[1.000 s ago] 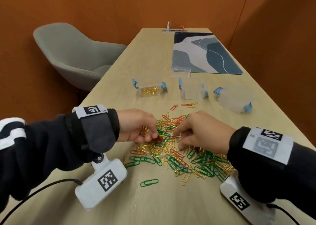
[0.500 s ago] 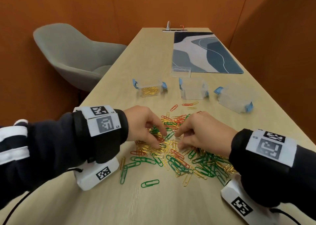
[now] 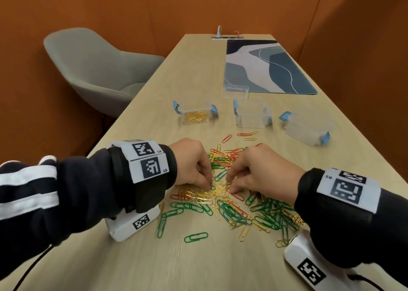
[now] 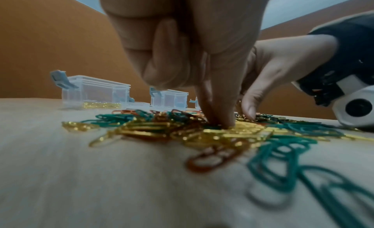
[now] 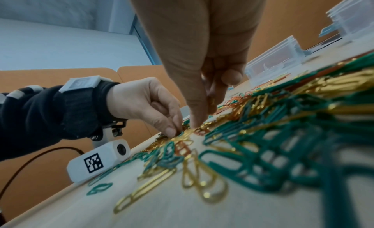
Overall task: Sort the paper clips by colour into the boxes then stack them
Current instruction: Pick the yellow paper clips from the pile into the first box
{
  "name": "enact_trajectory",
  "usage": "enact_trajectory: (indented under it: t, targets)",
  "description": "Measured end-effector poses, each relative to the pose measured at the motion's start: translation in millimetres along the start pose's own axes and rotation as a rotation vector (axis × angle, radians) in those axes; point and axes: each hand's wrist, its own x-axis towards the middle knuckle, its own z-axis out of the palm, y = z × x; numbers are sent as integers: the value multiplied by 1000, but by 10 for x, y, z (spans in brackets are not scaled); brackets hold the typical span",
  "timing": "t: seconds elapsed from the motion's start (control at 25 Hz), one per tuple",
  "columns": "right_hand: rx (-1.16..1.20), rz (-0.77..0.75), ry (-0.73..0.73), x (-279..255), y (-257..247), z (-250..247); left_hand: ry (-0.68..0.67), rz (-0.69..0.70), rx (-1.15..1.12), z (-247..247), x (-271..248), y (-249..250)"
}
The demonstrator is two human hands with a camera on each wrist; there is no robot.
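Both hands are down in the heap. The left hand has turned knuckles-up since a second ago and come nearer the right; its thumb and forefinger now press together on gold clips at the heap's near-left part. The right hand has its fingers curled down, tips on the clips just beside the left's; whether it has actually caught one, I cannot tell. Judging by this, gold is the colour being gathered, and the sorting is at an early stage.

The table under the wrists is pale, smooth wood grain. Beyond the fingers stand three clear, ribbed plastic boxes with blue latches: the left box holds a thin layer of gold clips, the middle box and the right box look empty (none stacked yet). A small clear lid lies beyond the middle box.

The paper clips spread between and under both hands: thin bent wire loops, shiny gold, coated green and orange-red, tangled and overlapping.
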Motion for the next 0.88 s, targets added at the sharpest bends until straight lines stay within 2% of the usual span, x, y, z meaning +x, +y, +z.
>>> enact_trajectory:
  t: [0.12,0.24,0.36,0.44,0.6,0.8,0.88]
  targets:
    - [-38,0,-21,-3,18,-10,21,-56,42,-16,32,-30]
    - [-73,5,26,-25,68,-52,68,-84,33,-64,25,-93]
    - [-41,4,54,-29,32,-55,2,-35,-40,-47,-5,-84]
    - [-35,-5,22,-13,-47,-13,-23,-31,-3,-22,0,-46]
    - [-34,72,-37,27,-143,56,107,-82,67,-79,27,-36]
    - [-12,100,-56,51,-199,75,-42,-39,24,-94,-111,-81]
    - [4,95,-60,51,-204,107,-40,-33,63,-54,-130,-71]
